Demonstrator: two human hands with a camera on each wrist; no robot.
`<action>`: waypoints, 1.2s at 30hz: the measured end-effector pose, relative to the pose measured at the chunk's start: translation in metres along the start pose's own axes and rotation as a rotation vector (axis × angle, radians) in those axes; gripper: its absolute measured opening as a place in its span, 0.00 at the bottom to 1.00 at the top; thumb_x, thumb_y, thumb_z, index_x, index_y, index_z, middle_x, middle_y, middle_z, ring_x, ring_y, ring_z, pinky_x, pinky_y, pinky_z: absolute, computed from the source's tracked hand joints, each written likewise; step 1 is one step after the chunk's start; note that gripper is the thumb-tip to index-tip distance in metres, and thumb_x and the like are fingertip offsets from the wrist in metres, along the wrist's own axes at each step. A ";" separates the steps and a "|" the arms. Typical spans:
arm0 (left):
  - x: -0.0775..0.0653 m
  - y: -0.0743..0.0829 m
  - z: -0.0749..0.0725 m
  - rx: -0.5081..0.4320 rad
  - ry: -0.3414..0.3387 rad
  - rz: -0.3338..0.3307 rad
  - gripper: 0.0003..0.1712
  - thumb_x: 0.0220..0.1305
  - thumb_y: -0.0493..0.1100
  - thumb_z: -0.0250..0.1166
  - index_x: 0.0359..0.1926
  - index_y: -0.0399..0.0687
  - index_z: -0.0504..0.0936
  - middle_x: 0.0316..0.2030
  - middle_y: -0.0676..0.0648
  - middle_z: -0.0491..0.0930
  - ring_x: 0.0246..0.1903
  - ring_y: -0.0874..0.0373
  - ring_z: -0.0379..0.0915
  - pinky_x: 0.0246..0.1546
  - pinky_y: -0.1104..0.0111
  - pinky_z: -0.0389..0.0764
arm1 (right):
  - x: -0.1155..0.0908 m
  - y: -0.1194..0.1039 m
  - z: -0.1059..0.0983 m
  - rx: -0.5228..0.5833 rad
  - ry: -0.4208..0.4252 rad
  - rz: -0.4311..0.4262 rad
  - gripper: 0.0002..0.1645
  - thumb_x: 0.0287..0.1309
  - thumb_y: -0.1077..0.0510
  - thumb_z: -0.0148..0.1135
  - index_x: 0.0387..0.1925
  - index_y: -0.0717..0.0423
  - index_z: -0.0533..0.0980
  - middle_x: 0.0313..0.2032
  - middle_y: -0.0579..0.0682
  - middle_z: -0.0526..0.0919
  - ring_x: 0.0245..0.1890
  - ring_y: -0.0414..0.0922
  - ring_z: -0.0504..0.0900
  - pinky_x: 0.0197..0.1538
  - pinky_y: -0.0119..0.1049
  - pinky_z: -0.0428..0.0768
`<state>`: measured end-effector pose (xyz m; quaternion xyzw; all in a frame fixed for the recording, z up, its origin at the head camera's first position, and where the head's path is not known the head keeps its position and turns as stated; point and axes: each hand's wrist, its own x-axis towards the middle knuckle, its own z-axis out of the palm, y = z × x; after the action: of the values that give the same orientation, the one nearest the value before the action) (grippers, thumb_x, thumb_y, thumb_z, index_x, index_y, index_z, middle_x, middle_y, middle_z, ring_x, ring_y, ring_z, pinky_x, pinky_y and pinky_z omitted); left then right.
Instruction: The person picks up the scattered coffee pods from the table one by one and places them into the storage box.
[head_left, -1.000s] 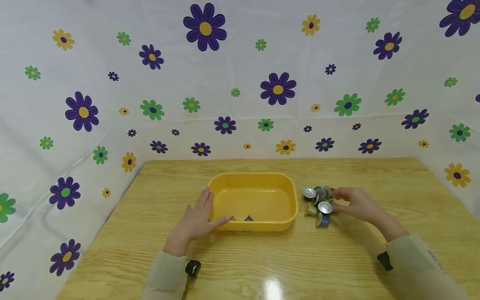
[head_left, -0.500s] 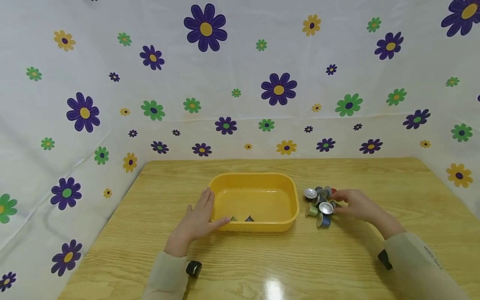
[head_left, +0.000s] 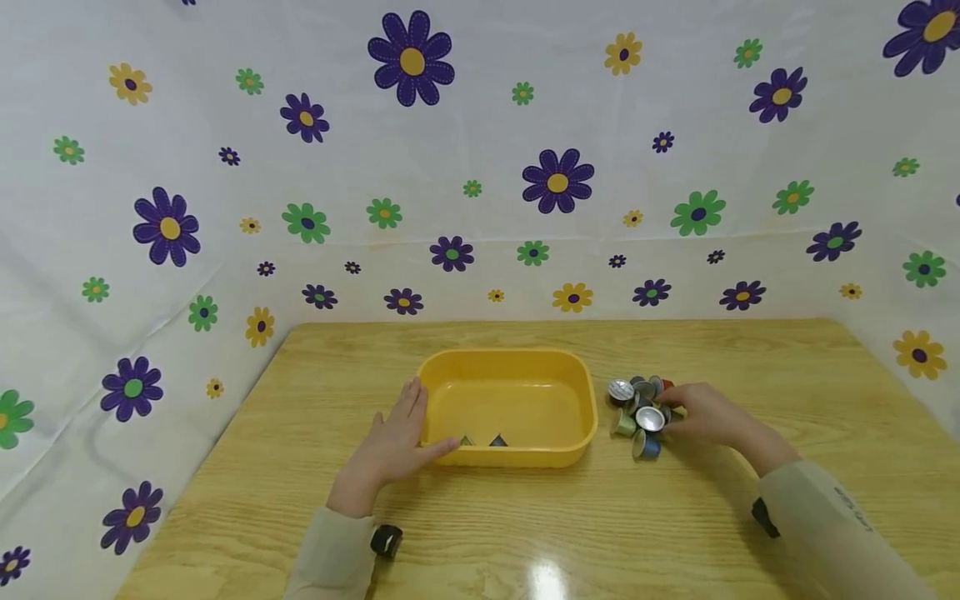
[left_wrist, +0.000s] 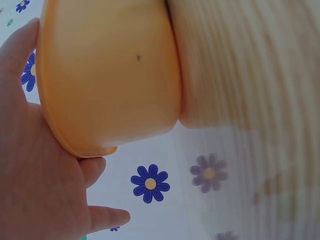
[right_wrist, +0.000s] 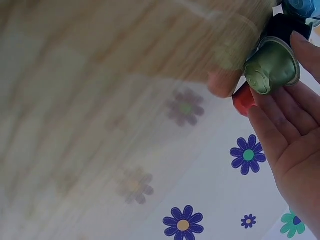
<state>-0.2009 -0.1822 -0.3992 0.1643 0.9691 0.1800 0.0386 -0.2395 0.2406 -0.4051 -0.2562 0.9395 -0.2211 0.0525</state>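
My left hand [head_left: 386, 454] rests against the left side of a yellow plastic tub [head_left: 508, 457], its straight fingers along the outside and the thumb at the front rim. Inside the tub, the tips of two small dark pieces [head_left: 498, 440] show above the front wall. My right hand [head_left: 708, 419] reaches into a small heap of coffee capsules [head_left: 622, 425]. In the right wrist view a green capsule [right_wrist: 272, 65] lies between thumb and fingers; whether they pinch it I cannot tell. A red capsule [right_wrist: 243, 99] sits by one fingertip, and a black one [right_wrist: 286, 27] near the thumb.
The heap holds several capsules, among them a blue one [head_left: 646, 445] in front and a silver-lidded one [head_left: 621, 390] nearest the tub. All stands on a wood-grain table [head_left: 465, 533]. A white cloth with printed flowers [head_left: 465, 133] hangs behind and at both sides.
My right hand has moved slightly left, further into the heap, and a green capsule now shows beside its fingers. The left hand and the tub have stayed in place.
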 end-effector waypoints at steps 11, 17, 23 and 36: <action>0.002 -0.002 0.003 0.009 -0.009 -0.005 0.57 0.54 0.71 0.49 0.66 0.32 0.40 0.67 0.39 0.34 0.65 0.48 0.30 0.54 0.40 0.44 | 0.002 0.002 0.002 -0.043 -0.040 0.042 0.17 0.42 0.63 0.66 0.37 0.69 0.76 0.29 0.50 0.78 0.25 0.41 0.67 0.28 0.34 0.66; 0.002 -0.002 0.004 0.010 -0.007 -0.009 0.57 0.54 0.70 0.49 0.66 0.32 0.40 0.67 0.38 0.34 0.65 0.48 0.30 0.54 0.40 0.44 | 0.006 0.002 0.004 -0.059 -0.067 0.093 0.18 0.44 0.62 0.65 0.38 0.69 0.75 0.27 0.48 0.76 0.24 0.41 0.67 0.28 0.34 0.65; 0.000 -0.002 0.000 0.009 -0.006 -0.009 0.56 0.54 0.70 0.49 0.66 0.32 0.41 0.67 0.38 0.35 0.65 0.48 0.30 0.54 0.40 0.44 | 0.008 -0.001 0.005 -0.065 -0.091 0.106 0.19 0.44 0.60 0.66 0.38 0.70 0.75 0.29 0.50 0.77 0.25 0.42 0.68 0.29 0.35 0.67; 0.000 -0.001 0.000 0.023 0.006 0.002 0.55 0.55 0.69 0.49 0.66 0.31 0.42 0.67 0.38 0.35 0.65 0.47 0.31 0.54 0.39 0.45 | 0.004 0.001 0.000 -0.039 -0.043 0.061 0.17 0.44 0.63 0.64 0.39 0.69 0.77 0.29 0.52 0.79 0.25 0.42 0.68 0.28 0.34 0.67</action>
<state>-0.2012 -0.1833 -0.3996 0.1651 0.9710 0.1695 0.0338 -0.2433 0.2390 -0.4054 -0.2331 0.9497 -0.1953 0.0746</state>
